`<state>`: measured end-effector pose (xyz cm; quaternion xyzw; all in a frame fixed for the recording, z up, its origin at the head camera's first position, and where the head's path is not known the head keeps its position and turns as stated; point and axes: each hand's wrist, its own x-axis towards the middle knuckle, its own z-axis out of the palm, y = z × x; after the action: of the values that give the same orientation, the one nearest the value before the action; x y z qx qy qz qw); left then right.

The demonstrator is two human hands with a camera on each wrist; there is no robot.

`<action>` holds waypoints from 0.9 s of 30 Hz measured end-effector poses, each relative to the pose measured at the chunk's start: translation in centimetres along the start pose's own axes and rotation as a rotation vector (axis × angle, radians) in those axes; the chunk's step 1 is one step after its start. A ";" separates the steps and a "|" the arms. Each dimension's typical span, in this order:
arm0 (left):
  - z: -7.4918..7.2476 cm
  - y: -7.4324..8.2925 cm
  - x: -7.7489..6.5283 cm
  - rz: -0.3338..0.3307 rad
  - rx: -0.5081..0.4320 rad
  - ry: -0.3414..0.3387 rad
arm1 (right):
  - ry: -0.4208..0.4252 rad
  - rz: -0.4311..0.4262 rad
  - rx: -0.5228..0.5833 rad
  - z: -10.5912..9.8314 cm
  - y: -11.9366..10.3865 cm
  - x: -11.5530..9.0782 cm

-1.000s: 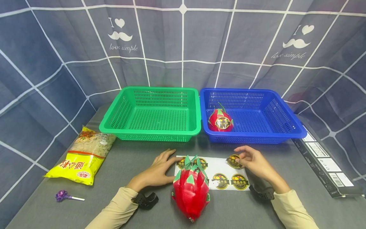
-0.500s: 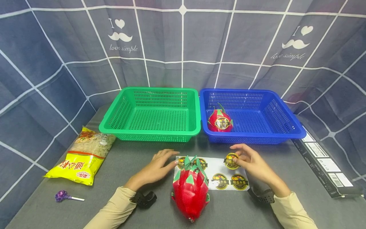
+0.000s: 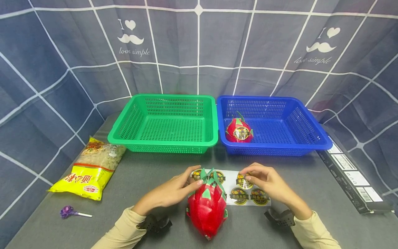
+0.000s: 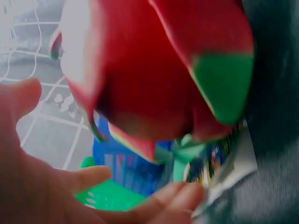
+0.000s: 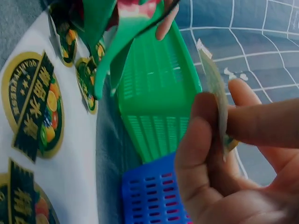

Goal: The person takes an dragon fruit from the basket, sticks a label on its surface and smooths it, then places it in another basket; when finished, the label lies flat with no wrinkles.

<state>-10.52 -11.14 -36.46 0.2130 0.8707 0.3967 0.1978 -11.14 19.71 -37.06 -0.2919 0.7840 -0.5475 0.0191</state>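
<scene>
A red dragon fruit (image 3: pixel 206 211) with green leaf tips lies at the front middle, overlapping a white sticker sheet (image 3: pixel 231 175). My left hand (image 3: pixel 172 191) is at its upper left, fingers spread and fairly straight; in the left wrist view they extend below and beside the fruit (image 4: pixel 140 60). Between thumb and fingers, my right hand (image 3: pixel 272 181) pinches a round black-and-gold fruit sticker (image 3: pixel 243 180) above the sheet. The right wrist view shows this sticker (image 5: pixel 216 88) edge-on, apart from the sheet (image 5: pixel 77 154). Several similar stickers remain on the sheet.
A green basket (image 3: pixel 161 142) stands at the back left. Beside it, a blue basket (image 3: pixel 280 146) holds a smaller stickered dragon fruit (image 3: pixel 237 129). A yellow food bag (image 3: pixel 90 173) and purple lollipop (image 3: pixel 66 211) lie left; a long black box (image 3: pixel 354 176) lies right.
My right hand has carried the pinched sticker leftward, closer to the dragon fruit. My left hand has shifted right, and its thumb now overlaps the fruit's leafy top.
</scene>
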 end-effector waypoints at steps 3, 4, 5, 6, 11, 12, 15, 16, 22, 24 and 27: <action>0.2 0.6 -0.4 -0.034 0.046 -0.042 | -0.020 -0.013 -0.021 0.3 0.0 0.0; 0.3 0.7 -0.5 -0.048 0.059 -0.047 | -0.025 -0.007 -0.032 0.4 0.1 0.0; 0.4 0.9 -0.6 -0.064 0.066 -0.048 | -0.031 -0.004 -0.044 0.5 0.1 0.0; 0.5 1.0 -0.6 -0.074 0.073 -0.045 | -0.036 0.004 -0.054 0.6 0.1 0.0; 1.2 1.2 -0.5 -0.105 0.003 -0.029 | -0.054 0.015 -0.068 0.9 0.1 -0.1; 1.3 1.2 -0.5 -0.106 -0.012 -0.025 | -0.057 0.013 -0.061 1.0 0.1 -0.1; 1.7 1.3 -0.4 -0.109 -0.038 -0.020 | -0.069 0.003 -0.038 1.2 -0.1 -0.1; 1.9 1.3 -0.4 -0.111 -0.037 -0.020 | -0.074 -0.002 -0.036 1.3 -0.1 -0.1; 2.2 1.3 -0.4 -0.117 -0.104 -0.036 | -0.080 -0.016 -0.069 1.8 -0.1 -0.1; 2.2 1.3 -0.5 -0.130 -0.163 -0.048 | -0.077 -0.012 -0.075 1.9 -0.1 -0.1; 2.2 1.5 -0.6 -0.148 -0.218 -0.061 | -0.068 0.015 -0.076 2.0 -0.1 -0.2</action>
<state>-8.62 -9.23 -36.53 0.1374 0.8293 0.4666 0.2750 -10.24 18.08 -37.81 -0.3048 0.8054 -0.5069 0.0386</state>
